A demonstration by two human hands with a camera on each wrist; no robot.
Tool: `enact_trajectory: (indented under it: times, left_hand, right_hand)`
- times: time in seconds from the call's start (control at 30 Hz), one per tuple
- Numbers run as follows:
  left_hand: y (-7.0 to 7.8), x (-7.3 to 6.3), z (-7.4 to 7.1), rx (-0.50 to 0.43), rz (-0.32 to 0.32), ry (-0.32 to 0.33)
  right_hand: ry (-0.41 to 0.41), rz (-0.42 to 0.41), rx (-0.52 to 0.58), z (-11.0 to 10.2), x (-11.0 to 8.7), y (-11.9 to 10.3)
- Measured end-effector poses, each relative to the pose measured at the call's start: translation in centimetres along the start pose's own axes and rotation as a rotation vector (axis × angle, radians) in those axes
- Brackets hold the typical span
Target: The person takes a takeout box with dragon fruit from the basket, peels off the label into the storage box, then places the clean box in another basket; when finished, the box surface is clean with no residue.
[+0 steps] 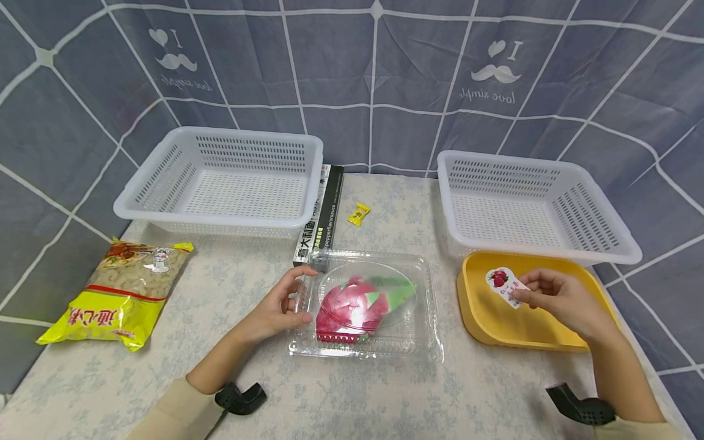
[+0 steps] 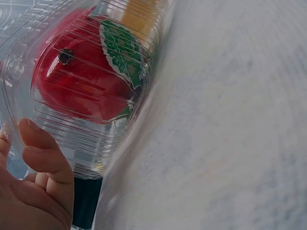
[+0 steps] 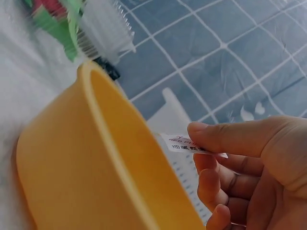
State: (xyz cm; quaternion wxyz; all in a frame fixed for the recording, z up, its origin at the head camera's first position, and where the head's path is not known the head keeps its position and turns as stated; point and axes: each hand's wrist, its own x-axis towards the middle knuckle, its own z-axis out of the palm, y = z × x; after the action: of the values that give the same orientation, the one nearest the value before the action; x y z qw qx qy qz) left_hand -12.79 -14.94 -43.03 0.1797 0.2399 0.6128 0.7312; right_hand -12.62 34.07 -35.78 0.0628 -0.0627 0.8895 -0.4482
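Observation:
In the head view a clear plastic clamshell box [image 1: 426, 318] lies at the middle of the table. Inside it is a glossy pink-red and green fruit-like item [image 1: 352, 308], which shows red with a dark spot in the left wrist view. My left hand [image 1: 280, 302] holds the box's left edge, thumb toward the front and index finger toward the back. Over the yellow basin [image 1: 475, 330], my right hand [image 1: 558, 299] pinches a white label [image 1: 505, 286] printed with a red fruit. Thumb and index finger grip the label in the right wrist view.
White perforated baskets stand back left [image 1: 220, 223] and back right [image 1: 541, 244]. A black-and-white pasta box [image 1: 330, 208] lies beside the left one, partly hidden. A small yellow wrapped candy [image 1: 359, 214] lies behind the clamshell. A yellow pasta bag [image 1: 121, 293] rests at far left.

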Motion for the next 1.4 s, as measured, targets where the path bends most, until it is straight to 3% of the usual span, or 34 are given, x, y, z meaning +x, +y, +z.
enact_trajectory:
  times: [0.2, 0.67, 0.77, 0.9, 1.2, 1.4]
  left_hand:
    - [-0.1, -0.1, -0.1, 0.023, 0.009, 0.005]
    - [-0.1, 0.0, -0.2, -0.001, 0.008, -0.014]
    - [-0.1, 0.0, -0.2, -0.003, 0.012, -0.016]
    - [-0.2, 0.0, -0.2, 0.007, 0.014, -0.015]
    - [-0.1, -0.2, -0.2, 0.019, -0.004, -0.01]
    - [0.1, -0.1, -0.2, 0.01, -0.027, -0.009]
  right_hand:
    - [-0.066, 0.022, -0.034, 0.1, 0.4, 1.2]
    - [-0.431, -0.066, 0.037, 0.1, 1.5, 2.7]
    - [-0.477, -0.073, 0.056, 0.1, 1.8, 3.0]
    - [-0.437, -0.071, -0.004, 0.3, 2.1, 3.2]
    - [-0.267, -0.013, -0.277, 1.0, 2.2, 3.2]
    - [-0.236, 0.034, -0.389, 1.5, 2.0, 2.9]
